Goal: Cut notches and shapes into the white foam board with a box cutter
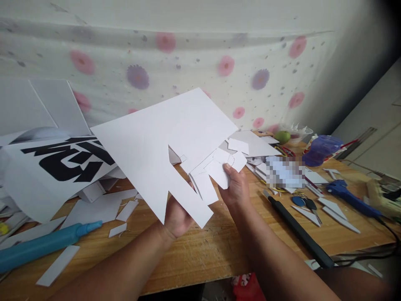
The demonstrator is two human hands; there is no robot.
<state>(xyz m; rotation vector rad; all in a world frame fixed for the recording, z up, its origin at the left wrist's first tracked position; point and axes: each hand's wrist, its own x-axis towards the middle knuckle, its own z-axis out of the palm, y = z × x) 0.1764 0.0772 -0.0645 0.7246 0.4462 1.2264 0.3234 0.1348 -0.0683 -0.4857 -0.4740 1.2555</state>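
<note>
A large white foam board sheet [163, 125] with angular notches cut along its near edge is held up, tilted, above the table. My left hand [179, 217] grips it from underneath, most of its fingers hidden by the board. My right hand [236, 186] is closed on a smaller cut piece of white foam board [216, 163] marked with thin drawn lines, its thumb on top and its other fingers out of sight. This piece lies against the right side of the sheet and partly overlaps it; whether the two are joined I cannot tell.
On the wooden table [200, 259], white offcuts [127, 210] lie at left by a turquoise bottle [62, 240] and a sheet with black lettering [59, 167]. At right are a black pen-like tool [297, 225], keys [310, 204], a blue glue gun [352, 198] and a green fruit [282, 136].
</note>
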